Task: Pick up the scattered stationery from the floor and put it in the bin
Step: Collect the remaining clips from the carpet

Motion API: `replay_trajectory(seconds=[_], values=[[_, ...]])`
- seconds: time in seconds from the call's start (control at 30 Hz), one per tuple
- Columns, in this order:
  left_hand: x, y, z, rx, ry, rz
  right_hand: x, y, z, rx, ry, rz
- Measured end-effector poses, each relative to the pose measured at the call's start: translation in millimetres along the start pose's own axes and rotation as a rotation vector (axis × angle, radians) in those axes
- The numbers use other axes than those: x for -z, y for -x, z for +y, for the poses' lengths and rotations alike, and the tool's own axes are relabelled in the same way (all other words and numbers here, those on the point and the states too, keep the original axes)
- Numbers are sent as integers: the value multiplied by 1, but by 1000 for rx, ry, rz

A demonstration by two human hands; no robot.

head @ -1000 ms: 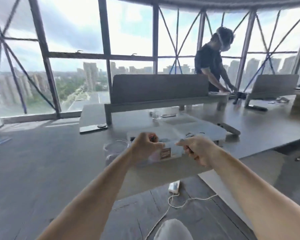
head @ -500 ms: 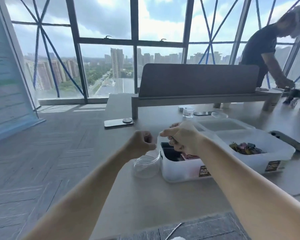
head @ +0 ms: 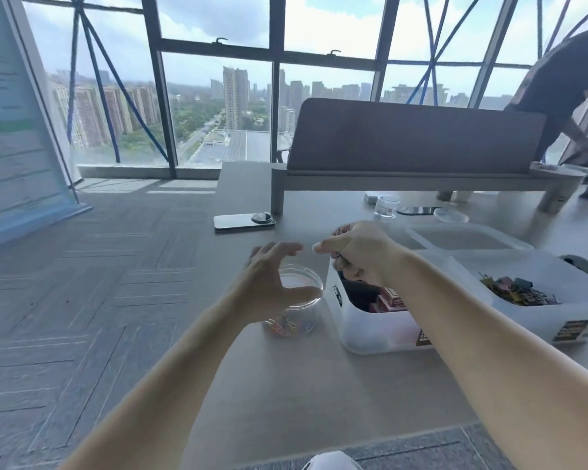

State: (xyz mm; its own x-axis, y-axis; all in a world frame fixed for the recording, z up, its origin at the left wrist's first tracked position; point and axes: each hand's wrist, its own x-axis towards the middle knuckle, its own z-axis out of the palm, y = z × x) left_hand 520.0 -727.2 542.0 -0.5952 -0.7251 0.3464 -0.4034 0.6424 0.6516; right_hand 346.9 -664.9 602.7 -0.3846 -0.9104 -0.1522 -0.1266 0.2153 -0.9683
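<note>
Both hands work near the table's [head: 302, 401] left edge: the left hand [head: 269, 283] arches wide over the clear jar [head: 299, 283] of paper clips [head: 287, 325], gripping nothing, while the right hand [head: 360, 256] pinches small stationery pieces [head: 342, 229] above the white bin's [head: 370, 334] left compartment. Best to lower that hand inside the rim before letting go, lest pieces bounce out

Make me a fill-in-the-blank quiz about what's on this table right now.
The left hand is open above a clear ____ of coloured paper clips.
The right hand grips small items above the nearer white ____.
A ____ with a round camera lies near the table edge.
Missing: jar; bin; phone.
</note>
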Motion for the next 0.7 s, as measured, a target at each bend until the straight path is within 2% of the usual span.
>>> replay_trajectory(seconds=[0.1, 0.2, 0.4, 0.57, 0.7], values=[[0, 11, -14, 179, 208, -52, -13, -4, -3, 21, 59, -13], [-12, 21, -24, 269, 327, -117, -32, -8, -4, 98, 194, -30], [-21, 24, -24, 241, 349, -59, -57, -15, 9, 313, 874, -66], [-22, 27, -25, 233, 355, -40, -67, -19, 15, 377, 1133, -132], [-27, 24, -33, 216, 383, -28, -69, -17, 11, 282, 1228, -231]])
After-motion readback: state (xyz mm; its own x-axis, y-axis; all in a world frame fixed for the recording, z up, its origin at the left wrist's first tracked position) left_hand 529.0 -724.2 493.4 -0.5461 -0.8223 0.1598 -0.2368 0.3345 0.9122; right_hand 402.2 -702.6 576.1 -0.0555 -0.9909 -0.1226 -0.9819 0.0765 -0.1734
